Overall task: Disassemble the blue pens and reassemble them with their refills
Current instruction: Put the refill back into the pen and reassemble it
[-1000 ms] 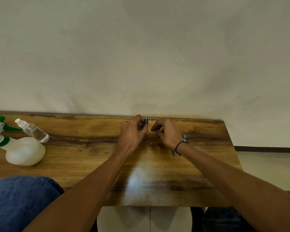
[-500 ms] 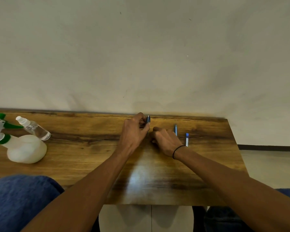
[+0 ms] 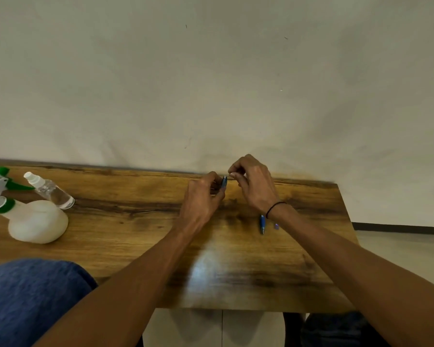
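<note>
Alignment decides this step: left hand [image 3: 201, 199] clamps a pen barrel [image 3: 224, 182] upright above the surface [image 3: 135, 221]; right hand [image 3: 251, 181] pinches something thin, probably the refill, at its top. Feed it straight, gently. Another pen [image 3: 262, 223] lies nearby.

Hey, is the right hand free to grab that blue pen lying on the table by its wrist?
Probably not at once: the right hand is pinching something small at the tip of the pen part that the left hand holds. Nothing covers the lying pen itself.

Three blue pen pieces [image 3: 224, 182] [image 3: 262, 223] [image 3: 276, 226], two bottles [image 3: 35, 219] [image 3: 50, 190], one table [image 3: 135, 221].
</note>
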Available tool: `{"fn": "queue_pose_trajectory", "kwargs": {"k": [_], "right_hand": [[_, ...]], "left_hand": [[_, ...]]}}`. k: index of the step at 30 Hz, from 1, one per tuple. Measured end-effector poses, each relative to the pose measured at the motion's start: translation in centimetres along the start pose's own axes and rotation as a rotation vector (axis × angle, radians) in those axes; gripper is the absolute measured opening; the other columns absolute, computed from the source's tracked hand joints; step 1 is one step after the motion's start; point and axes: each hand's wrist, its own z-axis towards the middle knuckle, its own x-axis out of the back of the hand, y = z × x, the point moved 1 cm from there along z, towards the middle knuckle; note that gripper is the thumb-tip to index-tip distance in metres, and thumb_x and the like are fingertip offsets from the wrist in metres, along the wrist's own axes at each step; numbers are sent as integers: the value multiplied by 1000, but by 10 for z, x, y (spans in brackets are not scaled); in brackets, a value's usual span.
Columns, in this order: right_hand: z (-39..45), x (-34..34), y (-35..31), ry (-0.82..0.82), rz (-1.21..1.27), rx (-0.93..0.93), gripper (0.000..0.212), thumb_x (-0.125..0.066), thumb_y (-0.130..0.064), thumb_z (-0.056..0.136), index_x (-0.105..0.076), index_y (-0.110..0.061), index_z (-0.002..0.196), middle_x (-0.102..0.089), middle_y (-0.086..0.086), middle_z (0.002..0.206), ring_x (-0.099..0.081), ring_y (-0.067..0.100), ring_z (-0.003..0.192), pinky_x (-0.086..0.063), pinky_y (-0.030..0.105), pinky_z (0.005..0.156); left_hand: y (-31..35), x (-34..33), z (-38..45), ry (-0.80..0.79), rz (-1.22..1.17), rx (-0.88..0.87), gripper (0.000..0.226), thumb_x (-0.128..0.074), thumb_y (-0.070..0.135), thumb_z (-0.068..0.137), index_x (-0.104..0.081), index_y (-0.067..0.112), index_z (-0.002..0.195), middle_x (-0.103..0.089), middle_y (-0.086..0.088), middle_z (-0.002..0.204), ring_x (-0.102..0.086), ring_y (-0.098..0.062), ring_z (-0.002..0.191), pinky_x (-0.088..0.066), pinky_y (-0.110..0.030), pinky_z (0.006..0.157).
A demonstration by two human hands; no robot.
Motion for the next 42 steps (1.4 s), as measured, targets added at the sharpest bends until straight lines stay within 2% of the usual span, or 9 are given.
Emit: {"fn": "queue_pose_trajectory", "kwargs": {"k": [2, 7, 13, 18, 22, 24, 33, 37, 42], "right_hand": [[3, 3, -6, -22, -32, 53, 7, -64, -8, 99, -65, -15, 99, -63, 1, 100, -61, 19, 85, -55, 38, 71], [5, 7, -12, -64, -57, 94, 5, -62, -9, 101, -64, -14, 101, -63, 3, 103, -63, 22, 88, -56, 46, 74], [6, 9, -16, -110, -74, 84, 5, -63, -9, 101, -64, -14, 100, -63, 2, 103, -63, 23, 88, -57, 47, 76], [7, 11, -17, -154, -121, 113, 7, -61, -8, 101, -62, -15, 99, -61, 3, 103, -60, 22, 85, -57, 45, 75], [9, 15, -19, -198, -205, 145, 8, -56, -9, 102, -58, -16, 99, -57, 3, 103, -57, 23, 83, -55, 45, 72], [11, 17, -20, -223, -227, 148, 7, -55, -11, 103, -57, -17, 99, -57, 3, 104, -56, 23, 83, -55, 45, 72], [19, 25, -27, -332, -273, 74, 6, -56, -12, 102, -62, -10, 103, -63, 11, 108, -60, 30, 95, -55, 47, 83], [18, 27, -36, -357, -451, 140, 10, -57, -5, 101, -59, -9, 109, -60, 14, 112, -59, 32, 92, -56, 47, 79], [15, 25, -44, -370, -634, 231, 32, -61, 11, 88, -55, -5, 115, -56, 16, 116, -58, 32, 99, -51, 40, 71]], "left_hand": [[0, 0, -1, -8, -3, 6, 14, -80, 15, 91, -73, 16, 104, -81, 0, 99, -72, -2, 82, -56, -7, 76], [1, 2, -1, -12, 14, 11, 14, -80, 15, 92, -73, 15, 103, -81, -1, 98, -69, 0, 80, -46, 5, 67], [-1, 2, -1, -1, 11, 3, 15, -80, 16, 92, -73, 15, 105, -81, -1, 100, -70, -1, 82, -55, -9, 75], [0, 2, 0, -1, 13, 20, 15, -80, 17, 92, -73, 13, 106, -81, -2, 101, -68, -1, 82, -46, 3, 70], [2, 2, -1, -2, 11, 8, 13, -78, 15, 92, -73, 12, 104, -81, -4, 100, -75, -9, 84, -63, -23, 77], [3, 2, -1, -4, 16, 4, 13, -78, 15, 93, -73, 11, 104, -81, -4, 100, -77, -14, 86, -65, -31, 80], [6, 2, -2, 2, 21, -34, 14, -79, 13, 93, -73, 8, 105, -81, -7, 100, -77, -15, 86, -64, -28, 77], [8, 1, -3, -1, 11, -40, 14, -77, 12, 94, -73, 6, 105, -81, -8, 102, -78, -17, 87, -63, -27, 78], [9, 1, -4, 4, 7, -44, 14, -76, 9, 94, -73, 3, 106, -81, -12, 104, -79, -21, 89, -64, -27, 78]]}}
